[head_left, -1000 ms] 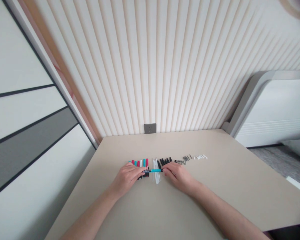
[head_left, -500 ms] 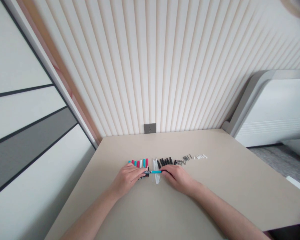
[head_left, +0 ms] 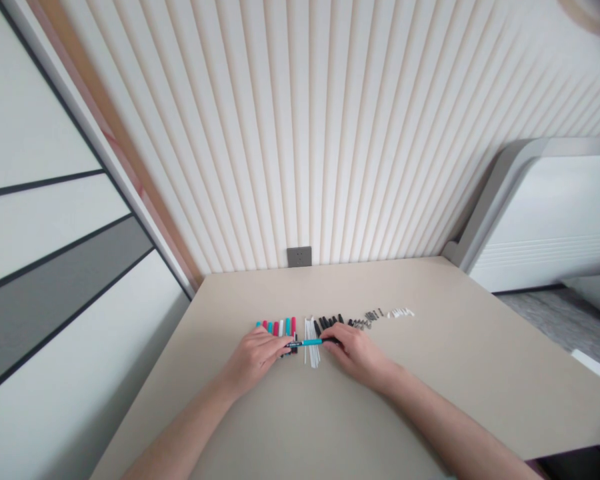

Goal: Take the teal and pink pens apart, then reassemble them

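A slim teal and black pen (head_left: 312,342) lies level between my two hands, above the table. My left hand (head_left: 254,355) is closed on its left end, and my right hand (head_left: 355,347) pinches its dark right end. Coloured barrels (head_left: 276,327) in teal, pink and white lie in a row behind my left hand, which partly covers them. White thin sticks (head_left: 312,357) lie under the pen between the hands. Black caps or barrels (head_left: 329,322) sit just behind my right fingers. Small grey pieces (head_left: 362,325) lie to their right.
The beige table (head_left: 300,420) meets a ribbed wall with a dark socket (head_left: 299,257). Small dark parts (head_left: 373,315) and white tips (head_left: 401,312) lie farther right. A dark object (head_left: 575,463) is at the lower right edge.
My right fingers have shifted slightly on the pen's right end, and more of its dark part shows among them. My left hand has hardly moved.
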`<control>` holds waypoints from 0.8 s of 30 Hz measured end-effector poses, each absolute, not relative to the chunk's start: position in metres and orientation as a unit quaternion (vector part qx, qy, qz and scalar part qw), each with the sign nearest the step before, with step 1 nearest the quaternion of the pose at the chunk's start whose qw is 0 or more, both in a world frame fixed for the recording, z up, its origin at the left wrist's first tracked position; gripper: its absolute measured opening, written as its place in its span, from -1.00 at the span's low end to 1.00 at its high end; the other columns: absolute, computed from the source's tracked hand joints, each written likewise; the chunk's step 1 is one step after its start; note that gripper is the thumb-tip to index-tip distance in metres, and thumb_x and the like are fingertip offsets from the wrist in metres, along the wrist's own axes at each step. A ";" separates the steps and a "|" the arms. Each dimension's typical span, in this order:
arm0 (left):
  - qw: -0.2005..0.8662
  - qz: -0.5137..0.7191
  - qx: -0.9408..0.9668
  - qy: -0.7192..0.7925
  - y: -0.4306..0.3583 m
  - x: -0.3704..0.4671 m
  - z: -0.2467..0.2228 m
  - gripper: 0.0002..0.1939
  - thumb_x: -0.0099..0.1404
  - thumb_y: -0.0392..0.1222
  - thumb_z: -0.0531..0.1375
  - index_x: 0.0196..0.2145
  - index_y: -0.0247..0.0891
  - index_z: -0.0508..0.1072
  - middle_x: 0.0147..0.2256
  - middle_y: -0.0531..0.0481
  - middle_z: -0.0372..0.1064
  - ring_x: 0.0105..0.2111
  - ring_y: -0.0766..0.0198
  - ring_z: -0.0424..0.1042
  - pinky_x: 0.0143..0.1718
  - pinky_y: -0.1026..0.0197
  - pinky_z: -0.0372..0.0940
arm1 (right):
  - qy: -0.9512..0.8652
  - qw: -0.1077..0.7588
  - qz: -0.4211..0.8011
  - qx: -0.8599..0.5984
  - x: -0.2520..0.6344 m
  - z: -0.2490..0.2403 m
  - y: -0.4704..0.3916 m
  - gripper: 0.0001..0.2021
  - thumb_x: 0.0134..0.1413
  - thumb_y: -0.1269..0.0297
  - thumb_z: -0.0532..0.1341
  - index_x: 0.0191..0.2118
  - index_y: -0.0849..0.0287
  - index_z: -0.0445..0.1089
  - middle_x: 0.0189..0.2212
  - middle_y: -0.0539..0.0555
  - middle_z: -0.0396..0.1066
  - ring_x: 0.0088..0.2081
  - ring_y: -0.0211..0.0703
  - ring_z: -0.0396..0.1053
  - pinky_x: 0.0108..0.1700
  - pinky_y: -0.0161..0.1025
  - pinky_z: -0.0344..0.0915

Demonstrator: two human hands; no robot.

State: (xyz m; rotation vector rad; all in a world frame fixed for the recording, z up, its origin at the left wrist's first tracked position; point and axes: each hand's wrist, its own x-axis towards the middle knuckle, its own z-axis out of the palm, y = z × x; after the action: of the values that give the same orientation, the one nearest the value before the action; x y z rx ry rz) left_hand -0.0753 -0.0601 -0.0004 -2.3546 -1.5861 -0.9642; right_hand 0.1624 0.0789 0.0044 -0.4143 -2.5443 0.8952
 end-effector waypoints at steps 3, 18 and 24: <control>0.073 -0.317 -0.783 -0.530 -0.060 -0.076 -0.001 -0.81 0.39 -0.25 0.14 -0.07 -0.24 0.44 -0.38 0.02 0.52 -0.43 0.31 0.44 -0.28 0.21 0.24 | -0.903 0.215 0.332 -0.167 0.162 0.003 0.078 -0.84 0.23 0.25 0.15 -0.11 0.13 0.34 -0.27 0.05 0.41 -0.31 -0.22 0.34 -0.26 -0.30 0.26; 0.067 -0.304 -0.751 -0.583 -0.062 -0.076 0.004 -0.81 0.43 -0.19 0.06 -0.11 -0.23 0.45 -0.37 -0.02 0.48 -0.39 0.28 0.41 -0.31 0.23 0.28 | -0.924 0.235 0.261 -0.150 0.167 0.014 0.084 -0.89 0.19 0.37 0.14 -0.18 0.13 0.37 -0.29 0.06 0.40 -0.24 -0.17 0.35 -0.17 -0.25 0.25; 0.055 -0.300 -0.743 -0.596 -0.063 -0.074 0.009 -0.79 0.43 -0.17 0.05 -0.13 -0.22 0.46 -0.34 -0.04 0.47 -0.34 0.26 0.42 -0.28 0.23 0.31 | -0.952 0.165 0.217 -0.138 0.176 0.024 0.086 -0.86 0.17 0.40 0.11 -0.22 0.13 0.41 -0.33 0.06 0.43 -0.25 -0.14 0.36 -0.18 -0.24 0.21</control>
State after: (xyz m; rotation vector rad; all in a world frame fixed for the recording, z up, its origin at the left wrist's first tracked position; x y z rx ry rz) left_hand -0.0740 -0.0627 0.0085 -2.2553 -1.8085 -0.9107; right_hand 0.1758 0.0865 0.0236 -0.3919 -2.7129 0.6193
